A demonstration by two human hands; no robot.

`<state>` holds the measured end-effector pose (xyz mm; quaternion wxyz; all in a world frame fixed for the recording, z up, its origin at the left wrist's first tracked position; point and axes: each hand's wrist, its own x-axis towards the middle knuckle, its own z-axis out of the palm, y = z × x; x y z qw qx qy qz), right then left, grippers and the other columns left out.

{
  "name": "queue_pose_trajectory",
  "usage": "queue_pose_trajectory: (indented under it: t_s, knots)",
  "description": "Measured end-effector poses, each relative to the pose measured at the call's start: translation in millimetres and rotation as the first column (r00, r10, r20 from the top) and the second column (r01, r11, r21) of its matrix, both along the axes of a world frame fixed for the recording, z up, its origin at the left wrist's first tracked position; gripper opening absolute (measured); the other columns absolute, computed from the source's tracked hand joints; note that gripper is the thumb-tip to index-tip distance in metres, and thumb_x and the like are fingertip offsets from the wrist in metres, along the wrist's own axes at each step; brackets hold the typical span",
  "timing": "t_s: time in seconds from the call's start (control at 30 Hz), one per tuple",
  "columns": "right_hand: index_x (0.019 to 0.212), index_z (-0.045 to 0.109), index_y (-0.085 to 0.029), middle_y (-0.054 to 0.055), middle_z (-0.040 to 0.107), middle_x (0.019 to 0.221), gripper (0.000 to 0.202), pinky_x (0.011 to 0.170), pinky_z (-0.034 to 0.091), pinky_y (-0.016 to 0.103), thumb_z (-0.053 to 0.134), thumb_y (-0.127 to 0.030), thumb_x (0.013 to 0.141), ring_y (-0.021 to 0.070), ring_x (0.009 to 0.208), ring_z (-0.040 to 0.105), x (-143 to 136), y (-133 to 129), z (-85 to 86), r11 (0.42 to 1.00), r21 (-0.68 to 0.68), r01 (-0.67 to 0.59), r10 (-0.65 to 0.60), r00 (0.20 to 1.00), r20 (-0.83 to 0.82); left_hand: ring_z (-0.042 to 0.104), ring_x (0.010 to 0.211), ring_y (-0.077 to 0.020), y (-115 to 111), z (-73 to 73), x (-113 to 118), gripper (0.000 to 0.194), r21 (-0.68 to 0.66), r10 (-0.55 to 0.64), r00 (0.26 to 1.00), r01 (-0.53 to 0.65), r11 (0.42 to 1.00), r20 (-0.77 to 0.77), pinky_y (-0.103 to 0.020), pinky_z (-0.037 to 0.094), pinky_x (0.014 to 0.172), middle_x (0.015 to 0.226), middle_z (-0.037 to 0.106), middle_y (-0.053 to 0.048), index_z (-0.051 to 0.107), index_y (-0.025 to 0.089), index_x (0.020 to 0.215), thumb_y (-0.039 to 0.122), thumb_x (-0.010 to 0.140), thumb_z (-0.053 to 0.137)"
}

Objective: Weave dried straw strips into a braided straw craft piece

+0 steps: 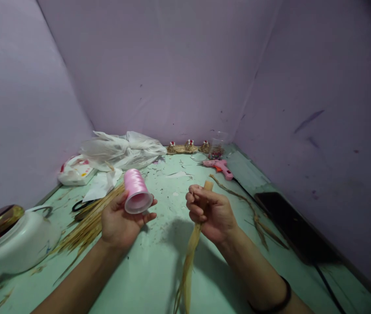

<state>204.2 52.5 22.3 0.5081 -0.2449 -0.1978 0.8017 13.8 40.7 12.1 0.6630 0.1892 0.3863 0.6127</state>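
Observation:
A spool of pink thread (135, 183) rests in my left hand (120, 220), its white hollow base tilted toward me and my fingers around it. My right hand (216, 213) is closed round a strip of dried plant leaf (190, 253), whose long pale tails hang down toward the table's front. A light brown stub (208, 186) sticks up above the right fingers; whether it is part of the strip I cannot tell. The two hands are apart, both raised above the table. Any thread running between them is too fine to make out.
Dried stalks (84, 226) lie by my left hand, near a white pot (31, 240). A white plastic bag (129, 150) sits behind. At the back are small woven pieces (182, 149) and a pink glue gun (220, 168). A dark phone-like slab (298, 226) lies right.

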Motion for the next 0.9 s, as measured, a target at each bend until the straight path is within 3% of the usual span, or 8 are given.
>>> queue_pose_trajectory:
  t_s: [0.53,0.73,0.9]
  knots:
    - [0.055,0.049,-0.013,0.004,0.064,0.066,0.007,0.025,0.018,0.010,0.055,-0.011,0.057,0.0013,0.034,0.036,7,6,1.2,0.996,-0.080,0.027,-0.033,0.997,-0.070,0.062,0.074,-0.0309,12,0.0,-19,0.034,0.012,0.029,1.000,-0.029,0.999,-0.004,-0.036,0.050,0.048,0.079,0.063,-0.017,0.056,0.008,0.096,0.026,0.070,0.044]
    - [0.061,0.051,-0.013,-0.006,0.046,0.044,0.007,0.027,0.017,0.010,0.058,-0.012,0.058,0.0017,0.033,0.032,18,8,5.0,0.998,-0.024,0.060,-0.063,0.989,-0.135,0.062,0.064,-0.0283,16,2.3,-25,0.033,-0.037,0.030,0.997,-0.033,0.999,-0.076,-0.034,0.048,0.043,0.074,0.063,-0.017,0.055,0.007,0.093,0.026,0.069,0.042]
    - [0.066,0.051,-0.014,-0.010,0.033,0.043,0.010,0.030,0.017,0.009,0.060,-0.013,0.063,0.0005,0.034,0.028,37,6,10.2,0.996,0.053,0.078,-0.067,0.980,-0.186,0.060,0.052,-0.0252,21,8.1,-34,0.033,-0.099,-0.033,0.983,0.015,0.995,-0.181,-0.031,0.045,0.037,0.066,0.063,-0.016,0.055,0.006,0.089,0.027,0.066,0.046]
